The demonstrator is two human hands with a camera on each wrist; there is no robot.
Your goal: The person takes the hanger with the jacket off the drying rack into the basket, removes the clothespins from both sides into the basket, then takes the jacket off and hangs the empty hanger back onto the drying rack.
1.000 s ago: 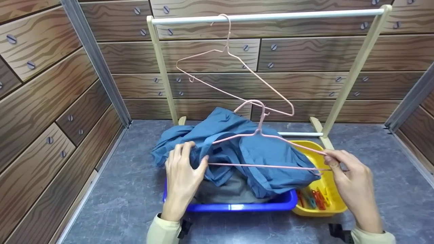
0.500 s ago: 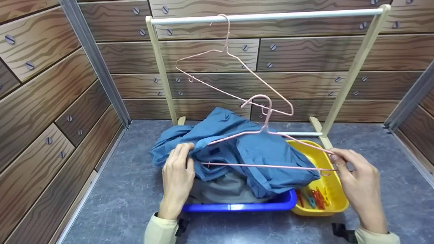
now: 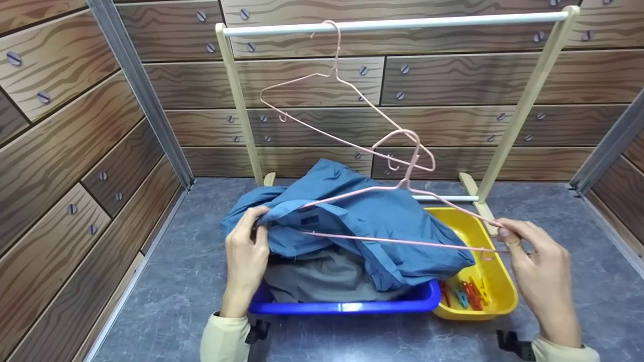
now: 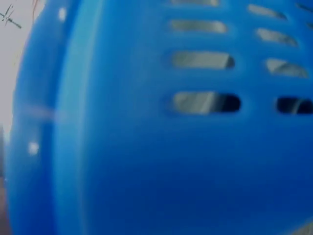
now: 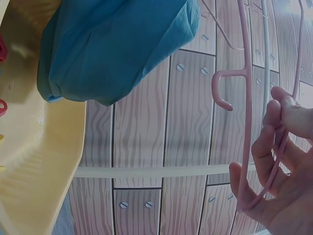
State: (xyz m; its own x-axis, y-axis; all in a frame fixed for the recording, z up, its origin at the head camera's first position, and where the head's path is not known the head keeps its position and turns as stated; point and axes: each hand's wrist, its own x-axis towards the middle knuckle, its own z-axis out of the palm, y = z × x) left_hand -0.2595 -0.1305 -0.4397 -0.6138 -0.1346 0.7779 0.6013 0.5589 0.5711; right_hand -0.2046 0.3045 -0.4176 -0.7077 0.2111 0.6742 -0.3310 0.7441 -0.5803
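Observation:
My right hand (image 3: pixel 538 269) pinches the right end of a pink clothes hanger (image 3: pixel 382 240); the right wrist view shows its fingers curled round the hanger's corner (image 5: pixel 247 112). Inside the opening of a blue shirt (image 3: pixel 322 181), near a dark label, the hanger's left end is hidden by cloth. My left hand (image 3: pixel 246 256) pinches the edge of that opening, holding it up at the left. The shirt lies heaped over grey cloth (image 3: pixel 317 279) in a blue basket (image 3: pixel 347 306). Only the basket's slotted wall (image 4: pixel 127 122) fills the left wrist view.
A second pink hanger (image 3: pixel 336 73) hangs from the white rail (image 3: pixel 453 22) of a wooden-legged rack behind. Right of the blue basket stands a yellow basket (image 3: pixel 495 296) with several coloured clothespins (image 3: pixel 470 294). Wood-patterned walls enclose the grey floor (image 3: pixel 166 281).
The left hand has moved left, drawing the shirt's opening wider and uncovering more grey cloth. The right hand has shifted slightly right with the hanger, whose hook has risen and moved right.

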